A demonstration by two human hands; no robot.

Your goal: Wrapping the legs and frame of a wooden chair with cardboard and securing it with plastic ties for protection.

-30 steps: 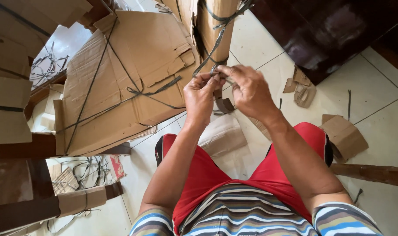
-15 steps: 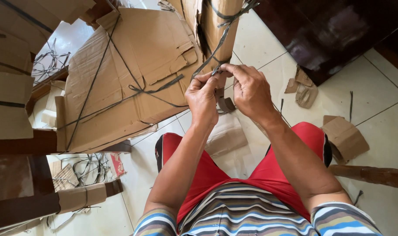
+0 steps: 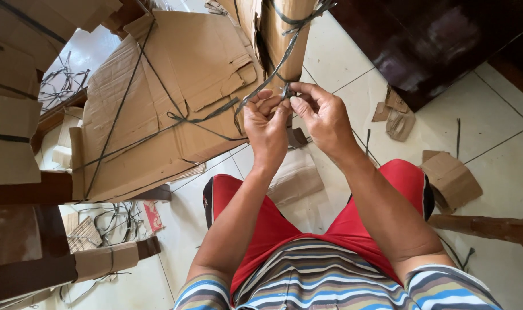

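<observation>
Both hands meet at the middle of the view, raised over the lap. The left hand [image 3: 265,127] and the right hand [image 3: 320,113] have their fingertips drawn together, pinching a thin, flat, dark grey strap [image 3: 286,90] at the point where its strands cross. The strap runs up and around a tall cardboard bundle [image 3: 281,34], brown and corrugated, with torn and frayed edges, standing just beyond the fingers. To the left lies a large flattened cardboard sheet [image 3: 164,97], creased and patched, crossed by more of the same dark strapping knotted near its centre. Torn cardboard scraps [image 3: 449,178] lie on the pale glossy tiled floor [image 3: 502,126] to the right. A loose tangle of strapping [image 3: 115,221] sits on the floor at lower left, beside dark wooden furniture [image 3: 20,229]. The person wears red shorts [image 3: 341,229] and a striped shirt [image 3: 330,281].
</observation>
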